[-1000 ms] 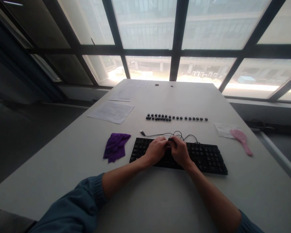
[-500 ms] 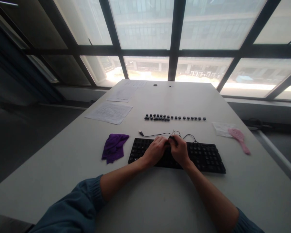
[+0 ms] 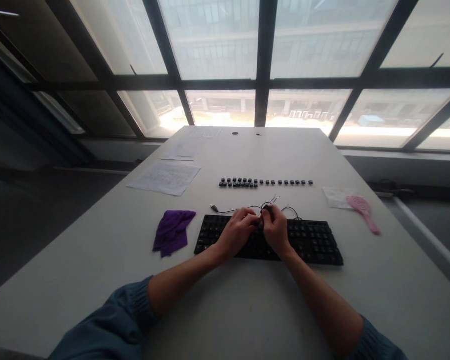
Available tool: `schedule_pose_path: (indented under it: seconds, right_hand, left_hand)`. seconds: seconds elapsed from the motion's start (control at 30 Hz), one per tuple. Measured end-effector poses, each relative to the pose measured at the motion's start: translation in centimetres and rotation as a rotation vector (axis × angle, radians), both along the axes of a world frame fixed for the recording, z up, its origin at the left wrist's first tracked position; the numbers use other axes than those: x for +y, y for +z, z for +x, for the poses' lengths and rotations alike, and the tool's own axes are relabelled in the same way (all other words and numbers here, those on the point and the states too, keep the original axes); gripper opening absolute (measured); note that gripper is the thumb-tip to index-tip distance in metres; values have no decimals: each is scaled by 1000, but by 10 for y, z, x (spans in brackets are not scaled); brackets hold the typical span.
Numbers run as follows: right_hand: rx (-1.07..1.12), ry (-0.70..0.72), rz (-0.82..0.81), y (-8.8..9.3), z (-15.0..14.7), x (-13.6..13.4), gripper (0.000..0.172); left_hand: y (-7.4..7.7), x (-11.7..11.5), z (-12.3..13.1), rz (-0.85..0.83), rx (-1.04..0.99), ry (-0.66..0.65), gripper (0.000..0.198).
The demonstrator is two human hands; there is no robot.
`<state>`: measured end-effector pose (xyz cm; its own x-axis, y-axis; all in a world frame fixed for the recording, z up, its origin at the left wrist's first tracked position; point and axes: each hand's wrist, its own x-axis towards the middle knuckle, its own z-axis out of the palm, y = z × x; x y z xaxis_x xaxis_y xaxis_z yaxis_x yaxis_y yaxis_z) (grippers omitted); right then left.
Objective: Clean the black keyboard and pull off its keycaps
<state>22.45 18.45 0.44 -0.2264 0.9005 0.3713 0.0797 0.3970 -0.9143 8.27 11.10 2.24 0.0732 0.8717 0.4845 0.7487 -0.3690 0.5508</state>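
A black keyboard (image 3: 317, 242) lies across the table in front of me, its middle hidden under my hands. My right hand (image 3: 276, 231) is closed round the dark handle of a keycap puller (image 3: 267, 209), whose thin wire prongs point up and away to the right. Close beside it, the fingers of my left hand (image 3: 237, 231) are pinched together by the puller's near end. Whatever sits in that pinch is too small and dark to make out. Beyond the keyboard, several loose black keycaps (image 3: 245, 185) stand in rows on the table.
The keyboard's cable with a USB plug (image 3: 214, 208) runs behind it. A crumpled purple cloth (image 3: 173, 232) lies to the left, with printed sheets (image 3: 167, 177) farther back. On the right are a pink hairbrush (image 3: 363, 212) and a clear plastic bag (image 3: 335, 198).
The keycap puller has turned in my right hand, so its wire prongs show more clearly and lean right. My left fingertips have shifted slightly. The whole view has moved a little.
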Motion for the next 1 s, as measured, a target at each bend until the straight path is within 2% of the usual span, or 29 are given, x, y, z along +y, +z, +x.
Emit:
schedule_pose_path:
  seconds: [0.1, 0.17, 0.23, 0.3, 0.4, 0.5, 0.67, 1.0]
  right_hand:
    - [21, -2, -23, 1, -1, 0, 23]
    - [24, 2, -20, 2, -1, 1, 23]
    - [22, 5, -14, 1, -1, 1, 21]
    - [20, 6, -15, -1, -1, 2, 20]
    - [16, 6, -17, -5, -1, 3, 20]
    - [17, 12, -22, -7, -2, 5, 18]
    - [29, 33, -38, -6, -3, 5, 16]
    - [24, 48, -52, -7, -3, 6, 15]
  left_hand:
    - [22, 9, -7, 2, -48, 63, 11]
    - [35, 30, -15, 9, -38, 83, 10]
    - [41, 62, -23, 25, 16, 109, 9]
    - [38, 98, -30, 26, 83, 118, 9]
    - [22, 146, -36, -62, 190, 134, 9]
    - [3, 176, -37, -114, 257, 149, 9]
    - [-13, 191, -40, -129, 305, 148, 12]
    - [-19, 191, -40, -122, 414, 137, 14]
